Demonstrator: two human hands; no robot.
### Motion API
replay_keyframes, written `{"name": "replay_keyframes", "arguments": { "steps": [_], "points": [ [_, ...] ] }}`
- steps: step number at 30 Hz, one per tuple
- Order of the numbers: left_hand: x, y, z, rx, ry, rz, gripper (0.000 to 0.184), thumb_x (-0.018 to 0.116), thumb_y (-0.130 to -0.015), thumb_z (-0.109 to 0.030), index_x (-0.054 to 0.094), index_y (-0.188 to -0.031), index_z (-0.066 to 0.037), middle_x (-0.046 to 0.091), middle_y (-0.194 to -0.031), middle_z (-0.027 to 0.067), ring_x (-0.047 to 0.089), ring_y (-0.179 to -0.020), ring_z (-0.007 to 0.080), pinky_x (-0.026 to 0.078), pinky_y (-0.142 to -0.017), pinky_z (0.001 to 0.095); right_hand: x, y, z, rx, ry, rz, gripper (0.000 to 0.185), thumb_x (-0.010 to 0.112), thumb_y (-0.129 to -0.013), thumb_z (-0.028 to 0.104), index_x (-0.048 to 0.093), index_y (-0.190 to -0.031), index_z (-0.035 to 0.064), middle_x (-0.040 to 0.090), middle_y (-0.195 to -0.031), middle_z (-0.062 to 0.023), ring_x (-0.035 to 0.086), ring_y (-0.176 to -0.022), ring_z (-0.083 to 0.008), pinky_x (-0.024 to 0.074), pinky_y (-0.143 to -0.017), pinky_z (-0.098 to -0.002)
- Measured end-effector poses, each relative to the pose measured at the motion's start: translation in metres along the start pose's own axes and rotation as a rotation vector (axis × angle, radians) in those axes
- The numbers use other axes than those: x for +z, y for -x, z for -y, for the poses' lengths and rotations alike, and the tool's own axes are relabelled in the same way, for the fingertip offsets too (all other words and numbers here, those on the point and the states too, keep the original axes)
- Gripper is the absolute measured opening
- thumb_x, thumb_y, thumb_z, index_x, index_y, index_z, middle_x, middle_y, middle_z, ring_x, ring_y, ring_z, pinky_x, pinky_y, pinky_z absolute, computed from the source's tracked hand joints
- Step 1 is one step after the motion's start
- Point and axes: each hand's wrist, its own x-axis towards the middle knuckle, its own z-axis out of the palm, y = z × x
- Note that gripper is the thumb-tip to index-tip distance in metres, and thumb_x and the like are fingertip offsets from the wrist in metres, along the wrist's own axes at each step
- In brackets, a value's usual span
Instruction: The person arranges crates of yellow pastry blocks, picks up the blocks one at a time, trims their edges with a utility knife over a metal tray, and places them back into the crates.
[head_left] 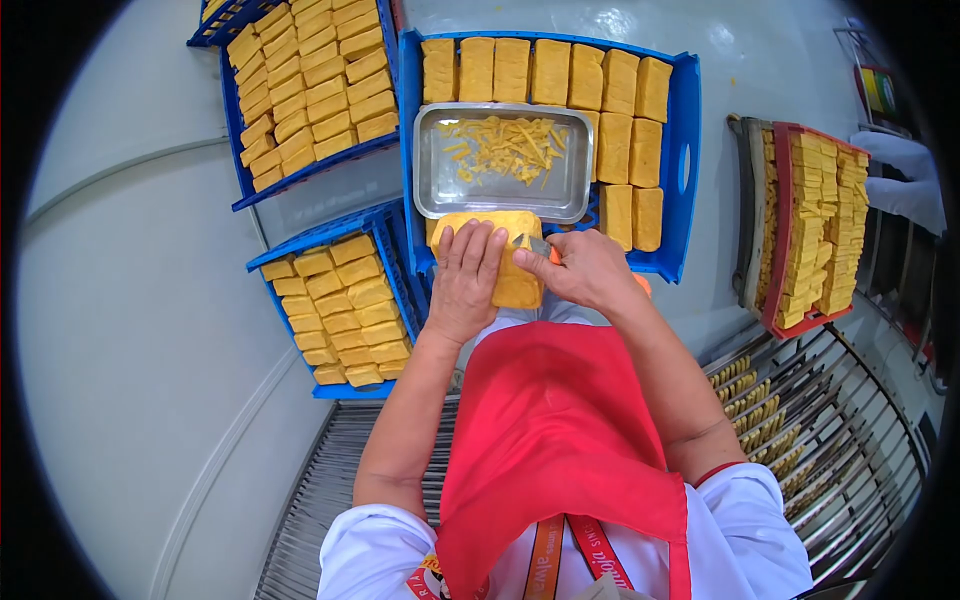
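1. Yellow block (516,288) sits right at the near edge of the steel tray (430,165).
2. Left hand (466,268): fingers extended flat over block; thumb hidden from here, can't tell if clamped.
3. Right hand (597,270): wrapped round orange-handled blade (541,247), metal against block.
4. Shavings (503,148) lie in tray.

Over the metal tray (428,165) the air is free. Blocks (513,68) stand close past its far rim; to its right, more blocks (647,145), then the blue crate's wall (688,110) bar a low path. At its near side a held block (517,288), the left hand (465,265) and right hand (592,265) fill the way. Further right of it, floor (716,190) lies open.
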Motion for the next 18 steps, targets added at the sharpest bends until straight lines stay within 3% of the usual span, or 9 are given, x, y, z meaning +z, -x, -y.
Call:
{"name": "replay_keyframes", "arguments": {
  "steps": [3,5,7,8,12,17,18],
  "points": [
    [-0.003,-0.006,0.001,-0.017,-0.004,0.051,0.086,0.067,-0.067,-0.003,0.035,-0.146,-0.004,0.042,-0.142,0.0162,0.039,-0.135,0.0366,0.020,-0.118,0.0505,0.003,-0.005,-0.005,-0.008,0.027,0.020,0.080,0.049,-0.084,0.077,0.073,-0.083,0.0004,0.069,-0.079,-0.0230,0.068,-0.080,-0.0397,0.0524,-0.071,-0.0466],
    [-0.007,-0.010,0.000,-0.038,0.003,0.084,0.090,0.069,-0.064,-0.005,0.033,-0.147,-0.003,0.042,-0.142,0.0175,0.039,-0.134,0.0381,0.021,-0.118,0.0496,0.007,-0.014,-0.016,0.003,-0.339,0.068,0.082,0.046,-0.085,0.077,0.073,-0.084,-0.0004,0.069,-0.081,-0.0232,0.067,-0.083,-0.0402,0.0515,-0.074,-0.0452],
    [-0.009,-0.015,-0.002,-0.271,0.318,0.021,0.105,0.078,-0.056,-0.012,0.028,-0.148,0.000,0.042,-0.140,0.0217,0.039,-0.133,0.0415,0.026,-0.116,0.0475,0.001,-0.024,-0.023,0.092,-0.411,0.048,0.082,0.044,-0.086,0.076,0.073,-0.085,-0.0002,0.070,-0.083,-0.0230,0.067,-0.086,-0.0405,0.0508,-0.077,-0.0451],
    [-0.007,-0.014,0.000,-0.271,0.315,0.022,0.105,0.078,-0.056,-0.012,0.028,-0.148,0.000,0.042,-0.140,0.0217,0.039,-0.133,0.0415,0.026,-0.116,0.0475,-0.001,-0.029,-0.028,0.183,-0.480,0.028,0.082,0.042,-0.088,0.075,0.073,-0.087,-0.0001,0.070,-0.084,-0.0228,0.066,-0.089,-0.0407,0.0501,-0.080,-0.0450],
    [-0.006,-0.013,0.006,-0.374,0.370,0.004,0.119,0.086,-0.047,-0.020,0.025,-0.147,0.002,0.042,-0.139,0.0252,0.039,-0.131,0.0433,0.031,-0.113,0.0461,-0.005,-0.031,-0.029,0.208,-0.164,-0.127,0.074,0.036,-0.095,0.066,0.073,-0.102,0.0022,0.071,-0.091,-0.0227,0.066,-0.096,-0.0406,0.0494,-0.085,-0.0458],
    [-0.010,-0.016,0.009,-0.486,0.459,0.060,0.127,0.090,-0.044,-0.026,0.023,-0.149,0.002,0.040,-0.141,0.0217,0.038,-0.133,0.0403,0.033,-0.113,0.0444,0.005,-0.017,-0.034,0.064,-0.287,-0.142,0.064,0.040,-0.097,0.060,0.070,-0.098,0.0031,0.070,-0.093,-0.0224,0.066,-0.093,-0.0403,0.0506,-0.083,-0.0476],
    [-0.013,-0.018,0.006,-0.527,0.309,0.100,0.125,0.088,-0.045,-0.026,0.024,-0.148,0.001,0.040,-0.140,0.0212,0.039,-0.131,0.0402,0.033,-0.111,0.0455,0.006,-0.011,-0.031,0.015,-0.294,-0.128,0.060,0.042,-0.097,0.057,0.069,-0.094,0.0031,0.070,-0.092,-0.0215,0.067,-0.091,-0.0404,0.0513,-0.081,-0.0488]
  ]
}}
